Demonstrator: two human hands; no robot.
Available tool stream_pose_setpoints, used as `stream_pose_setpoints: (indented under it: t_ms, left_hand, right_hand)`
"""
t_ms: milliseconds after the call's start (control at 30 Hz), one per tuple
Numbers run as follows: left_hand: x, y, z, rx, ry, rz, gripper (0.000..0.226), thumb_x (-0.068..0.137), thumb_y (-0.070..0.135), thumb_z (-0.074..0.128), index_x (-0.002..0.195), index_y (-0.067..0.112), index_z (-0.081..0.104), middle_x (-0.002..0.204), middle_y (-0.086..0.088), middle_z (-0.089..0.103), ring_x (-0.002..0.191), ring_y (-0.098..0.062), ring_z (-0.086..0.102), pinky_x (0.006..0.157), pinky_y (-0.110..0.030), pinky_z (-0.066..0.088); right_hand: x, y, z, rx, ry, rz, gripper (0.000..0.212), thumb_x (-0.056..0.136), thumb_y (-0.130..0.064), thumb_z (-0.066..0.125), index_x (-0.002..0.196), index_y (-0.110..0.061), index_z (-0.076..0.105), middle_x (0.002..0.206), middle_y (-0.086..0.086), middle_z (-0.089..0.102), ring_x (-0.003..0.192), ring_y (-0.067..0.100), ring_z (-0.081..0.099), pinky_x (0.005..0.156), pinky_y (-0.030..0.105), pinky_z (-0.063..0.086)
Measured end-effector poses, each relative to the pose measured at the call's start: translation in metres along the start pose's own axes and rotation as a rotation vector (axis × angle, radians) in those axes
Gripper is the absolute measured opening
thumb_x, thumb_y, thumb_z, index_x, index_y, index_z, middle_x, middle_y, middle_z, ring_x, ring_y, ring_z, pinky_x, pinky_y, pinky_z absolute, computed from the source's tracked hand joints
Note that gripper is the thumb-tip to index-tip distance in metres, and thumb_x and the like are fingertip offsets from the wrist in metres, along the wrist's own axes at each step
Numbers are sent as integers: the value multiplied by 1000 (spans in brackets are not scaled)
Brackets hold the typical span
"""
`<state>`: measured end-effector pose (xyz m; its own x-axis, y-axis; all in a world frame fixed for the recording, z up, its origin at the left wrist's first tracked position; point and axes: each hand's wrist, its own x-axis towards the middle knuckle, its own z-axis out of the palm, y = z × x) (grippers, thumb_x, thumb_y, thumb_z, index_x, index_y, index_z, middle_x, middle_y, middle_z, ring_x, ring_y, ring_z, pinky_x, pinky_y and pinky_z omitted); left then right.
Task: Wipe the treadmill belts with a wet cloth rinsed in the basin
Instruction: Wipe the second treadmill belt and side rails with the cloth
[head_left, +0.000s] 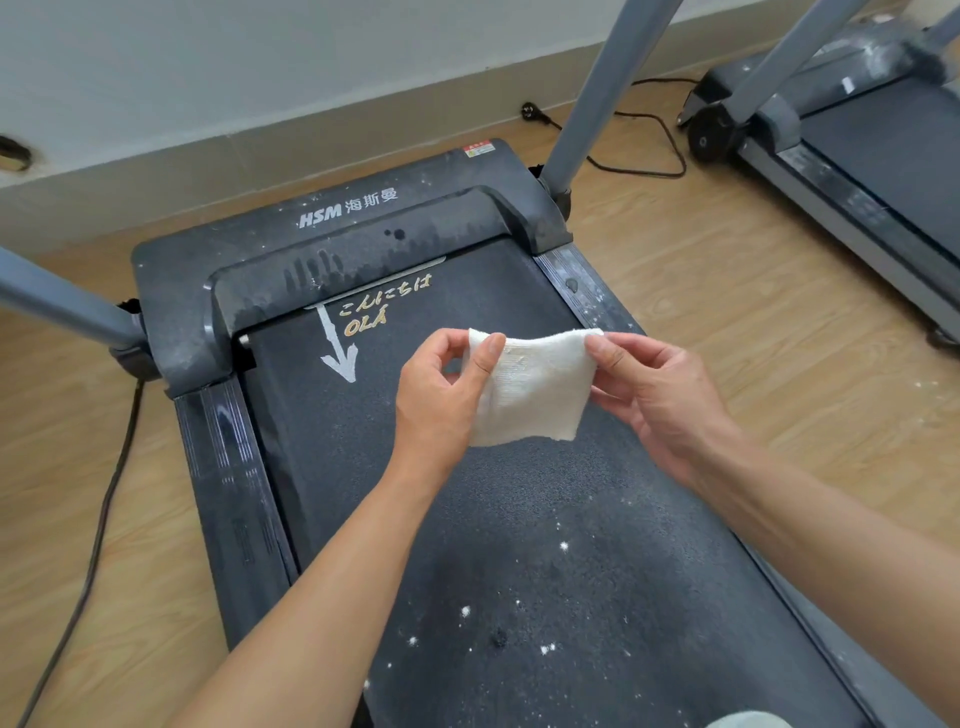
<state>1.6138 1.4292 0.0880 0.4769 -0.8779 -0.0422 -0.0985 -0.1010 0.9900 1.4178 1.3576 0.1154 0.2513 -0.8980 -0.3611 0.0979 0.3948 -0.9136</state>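
Observation:
A white cloth (535, 387) hangs spread between both hands above the black treadmill belt (519, 545). My left hand (441, 395) pinches its top left corner between thumb and fingers. My right hand (660, 395) pinches the top right corner. The cloth is off the belt, its lower edge dangling free. The belt is dusty, with white specks toward the near end and a painted arrow and lettering near the motor cover (332, 244). No basin is in view.
Two grey uprights (597, 104) (62, 306) rise from the treadmill's front corners. A second treadmill (857, 156) stands at the right. Black power cords (649, 150) (98, 519) lie on the wooden floor. A wall runs behind.

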Motion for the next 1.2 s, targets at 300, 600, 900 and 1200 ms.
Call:
stream_pose_setpoints:
  t_ms: [300,600,900,1200]
  left_hand:
    - [-4,-31,-5,-85,-156,-178,47,88,27,78,131,17,61,131,3,69,97,-26,77,91,-51,62]
    - [-19,-79,-6,-120,21,-435,43,83,34,76,123,39,61,129,16,69,115,-17,71,102,-51,56]
    - [-36,-90,-42,-195,215,-473,43,85,16,73,128,16,64,128,-5,71,118,-22,69,101,-45,59]
    - [-125,-85,-127,-26,489,-570,35,89,6,74,119,21,64,114,-3,75,104,-24,75,75,-36,61]
  right_hand:
    - [12,30,0,-186,-145,145,50,93,-1,75,135,-20,56,114,14,78,105,34,76,91,52,60]
    - [37,72,9,44,-177,637,53,88,-6,67,140,0,59,126,17,73,100,29,69,91,38,53]
    - [37,113,69,262,-327,965,37,94,-25,71,127,-8,70,122,11,74,105,28,71,71,30,57]
    - [-10,148,139,-122,-725,762,35,97,-7,66,131,-4,66,120,13,77,108,29,76,88,38,63]
